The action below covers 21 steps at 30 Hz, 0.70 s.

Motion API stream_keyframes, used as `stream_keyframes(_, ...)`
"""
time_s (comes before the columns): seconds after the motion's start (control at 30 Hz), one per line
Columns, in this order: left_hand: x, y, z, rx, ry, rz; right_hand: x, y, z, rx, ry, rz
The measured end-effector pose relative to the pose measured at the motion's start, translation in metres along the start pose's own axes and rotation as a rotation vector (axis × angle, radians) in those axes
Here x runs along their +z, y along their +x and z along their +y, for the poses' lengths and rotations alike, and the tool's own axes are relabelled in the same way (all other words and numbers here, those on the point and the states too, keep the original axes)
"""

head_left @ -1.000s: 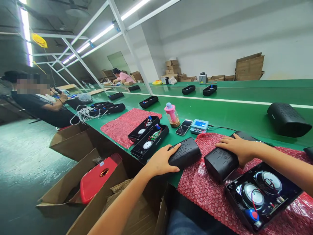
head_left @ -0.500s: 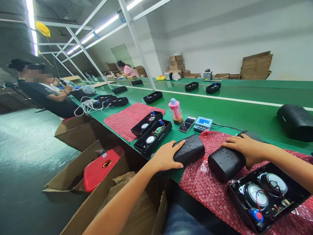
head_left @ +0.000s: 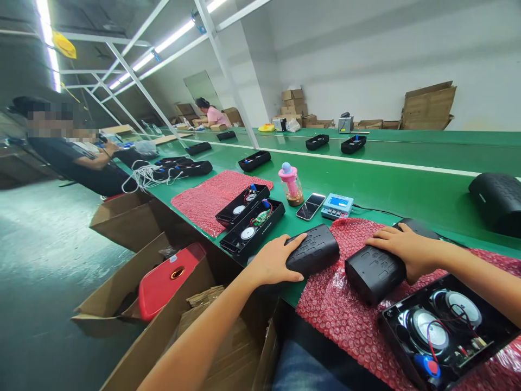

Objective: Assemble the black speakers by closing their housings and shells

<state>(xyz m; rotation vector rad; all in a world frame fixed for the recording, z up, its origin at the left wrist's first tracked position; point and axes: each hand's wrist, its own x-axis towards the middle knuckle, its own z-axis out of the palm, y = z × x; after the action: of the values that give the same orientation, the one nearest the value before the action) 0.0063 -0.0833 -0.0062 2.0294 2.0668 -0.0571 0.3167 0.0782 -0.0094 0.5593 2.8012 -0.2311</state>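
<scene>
On the red plastic bubble wrap point(head_left: 334, 323), one open black rectangular casing point(head_left: 401, 347) holds two round white-centred speakers point(head_left: 433, 330). Thumb and forefinger spread, the left hand point(head_left: 272, 263) grips a rounded black shell point(head_left: 316, 250) by the wrap's left edge; the right hand point(head_left: 407, 250), palm down, grips a second black shell point(head_left: 372, 274). Farther left lie two narrow open black casings point(head_left: 266, 228), one white disc in each.

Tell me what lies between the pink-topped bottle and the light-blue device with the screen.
In the head view, a phone lies on the green surface between the pink-topped bottle and the light-blue device.
</scene>
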Motion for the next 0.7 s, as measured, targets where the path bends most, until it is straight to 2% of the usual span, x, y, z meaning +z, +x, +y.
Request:
stream_keyframes(0.23,0.001,0.0,-0.002,0.003,0.007,-0.003,0.002,0.0,0.009,-0.036,0.085,0.024)
stream_keyframes(0.7,0.0,-0.004,-0.001,0.021,-0.003,-0.021,0.009,-0.001,0.013,-0.043,0.087,0.041)
